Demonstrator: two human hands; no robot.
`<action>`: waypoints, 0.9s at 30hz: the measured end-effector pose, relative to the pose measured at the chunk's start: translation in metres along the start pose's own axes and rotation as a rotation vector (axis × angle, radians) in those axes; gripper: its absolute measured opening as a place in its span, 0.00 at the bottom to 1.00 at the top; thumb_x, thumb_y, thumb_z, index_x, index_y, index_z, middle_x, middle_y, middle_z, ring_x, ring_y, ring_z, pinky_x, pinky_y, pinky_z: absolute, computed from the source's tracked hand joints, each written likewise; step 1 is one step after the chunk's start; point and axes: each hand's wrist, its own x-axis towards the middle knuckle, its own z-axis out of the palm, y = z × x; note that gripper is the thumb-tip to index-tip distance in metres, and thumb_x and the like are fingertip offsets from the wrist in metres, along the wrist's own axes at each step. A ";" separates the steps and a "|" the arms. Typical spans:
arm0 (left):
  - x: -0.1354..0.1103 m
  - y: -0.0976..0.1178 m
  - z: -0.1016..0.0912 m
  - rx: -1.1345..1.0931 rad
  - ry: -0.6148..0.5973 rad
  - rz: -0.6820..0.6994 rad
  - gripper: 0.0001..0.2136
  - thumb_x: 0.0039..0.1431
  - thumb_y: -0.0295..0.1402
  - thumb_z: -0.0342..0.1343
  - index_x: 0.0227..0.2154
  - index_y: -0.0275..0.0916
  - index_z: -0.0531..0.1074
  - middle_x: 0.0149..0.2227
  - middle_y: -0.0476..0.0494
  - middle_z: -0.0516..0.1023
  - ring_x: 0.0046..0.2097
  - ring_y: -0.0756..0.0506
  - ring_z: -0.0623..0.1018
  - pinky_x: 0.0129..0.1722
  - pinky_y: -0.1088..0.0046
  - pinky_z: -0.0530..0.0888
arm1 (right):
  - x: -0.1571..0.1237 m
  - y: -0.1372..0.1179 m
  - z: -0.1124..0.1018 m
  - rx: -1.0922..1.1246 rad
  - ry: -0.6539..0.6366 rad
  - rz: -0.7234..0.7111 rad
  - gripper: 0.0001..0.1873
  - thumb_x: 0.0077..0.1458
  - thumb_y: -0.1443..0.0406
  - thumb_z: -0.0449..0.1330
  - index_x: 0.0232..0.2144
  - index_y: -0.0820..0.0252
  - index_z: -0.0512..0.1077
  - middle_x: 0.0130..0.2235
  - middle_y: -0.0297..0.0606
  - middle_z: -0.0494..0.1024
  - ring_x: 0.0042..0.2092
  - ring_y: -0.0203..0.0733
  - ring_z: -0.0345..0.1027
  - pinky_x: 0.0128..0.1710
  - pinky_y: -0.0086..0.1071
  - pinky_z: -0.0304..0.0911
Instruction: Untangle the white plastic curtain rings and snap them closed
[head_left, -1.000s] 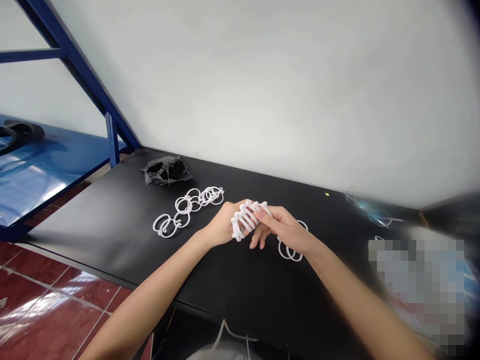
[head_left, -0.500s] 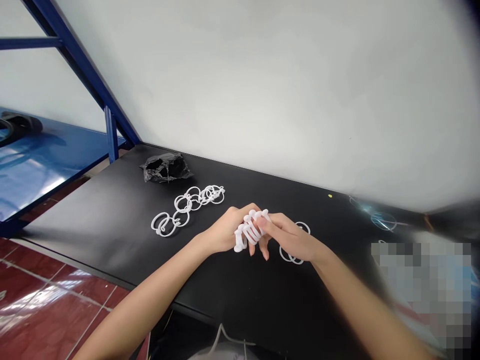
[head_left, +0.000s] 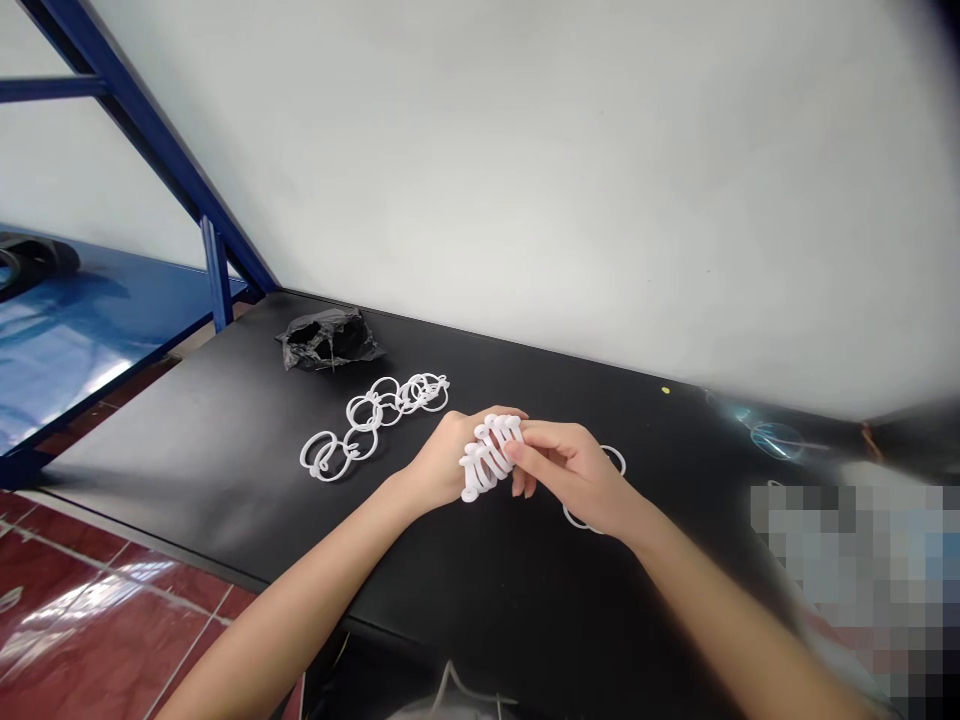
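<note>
Where the black desk (head_left: 225, 450) meets the wall at far left, a crumpled black plastic bag (head_left: 328, 340) lies. Just right of it and nearer, a chain of linked white rings (head_left: 371, 415) rests flat. At centre, the left hand (head_left: 442, 462) is closed round a stack of white rings (head_left: 487, 460). The right hand (head_left: 574, 478) pinches the stack's right end with thumb and fingertips. Loose rings (head_left: 613, 461) lie on the desk, partly hidden behind that hand.
</note>
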 end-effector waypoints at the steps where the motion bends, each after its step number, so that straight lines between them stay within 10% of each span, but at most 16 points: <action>1: 0.000 0.000 0.001 0.010 -0.001 -0.002 0.13 0.59 0.30 0.53 0.47 0.37 0.70 0.42 0.46 0.79 0.36 0.48 0.79 0.37 0.75 0.73 | 0.000 0.000 0.000 -0.010 -0.023 0.005 0.19 0.65 0.57 0.52 0.27 0.62 0.71 0.27 0.35 0.71 0.28 0.34 0.68 0.28 0.28 0.66; 8: 0.003 0.003 0.001 0.065 -0.039 -0.001 0.04 0.55 0.25 0.51 0.31 0.35 0.70 0.30 0.50 0.73 0.28 0.52 0.71 0.27 0.79 0.65 | -0.001 -0.001 0.001 -0.221 0.088 -0.069 0.22 0.66 0.58 0.50 0.21 0.61 0.67 0.25 0.32 0.66 0.27 0.32 0.62 0.30 0.28 0.60; 13: 0.005 0.009 -0.008 -0.198 -0.100 -0.069 0.06 0.51 0.25 0.49 0.20 0.35 0.60 0.21 0.55 0.58 0.23 0.55 0.58 0.22 0.79 0.58 | 0.003 0.002 -0.003 0.043 0.141 0.148 0.20 0.61 0.52 0.56 0.25 0.62 0.71 0.19 0.29 0.64 0.19 0.29 0.55 0.18 0.27 0.50; 27: 0.005 0.008 -0.007 -0.059 -0.072 -0.047 0.03 0.52 0.25 0.53 0.26 0.34 0.71 0.27 0.48 0.75 0.28 0.50 0.74 0.29 0.77 0.70 | 0.002 0.008 0.008 0.058 0.019 0.108 0.21 0.62 0.52 0.54 0.28 0.62 0.72 0.24 0.32 0.67 0.23 0.30 0.59 0.21 0.25 0.55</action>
